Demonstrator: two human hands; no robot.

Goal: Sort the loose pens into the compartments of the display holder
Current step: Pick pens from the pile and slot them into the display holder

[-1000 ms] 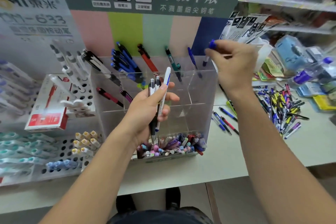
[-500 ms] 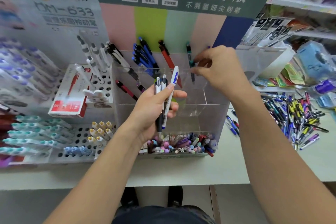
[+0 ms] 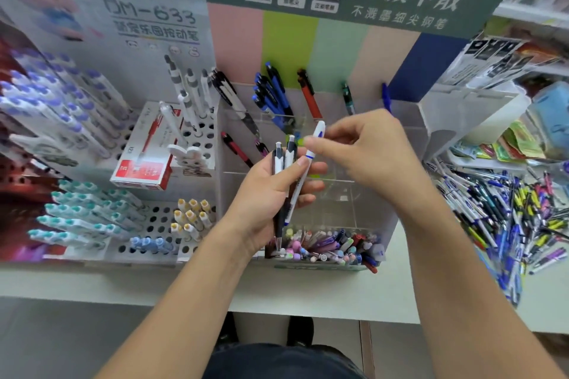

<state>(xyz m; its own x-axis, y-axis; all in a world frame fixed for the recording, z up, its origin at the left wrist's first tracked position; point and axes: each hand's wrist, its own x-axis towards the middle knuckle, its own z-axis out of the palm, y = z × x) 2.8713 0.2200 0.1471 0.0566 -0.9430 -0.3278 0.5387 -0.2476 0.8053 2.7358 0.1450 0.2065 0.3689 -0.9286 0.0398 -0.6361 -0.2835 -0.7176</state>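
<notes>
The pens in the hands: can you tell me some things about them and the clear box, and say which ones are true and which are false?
1. The left hand holds several pens at once. True.
2. The right hand is pinching the white pen with the blue clip. True.
3. The clear display holder has a red pen standing in a back compartment. True.
4. The pile of loose pens lies to the left of the holder. False: it lies to the right.
5. The holder's front compartment has nothing in it. False: it is packed with pens.
</notes>
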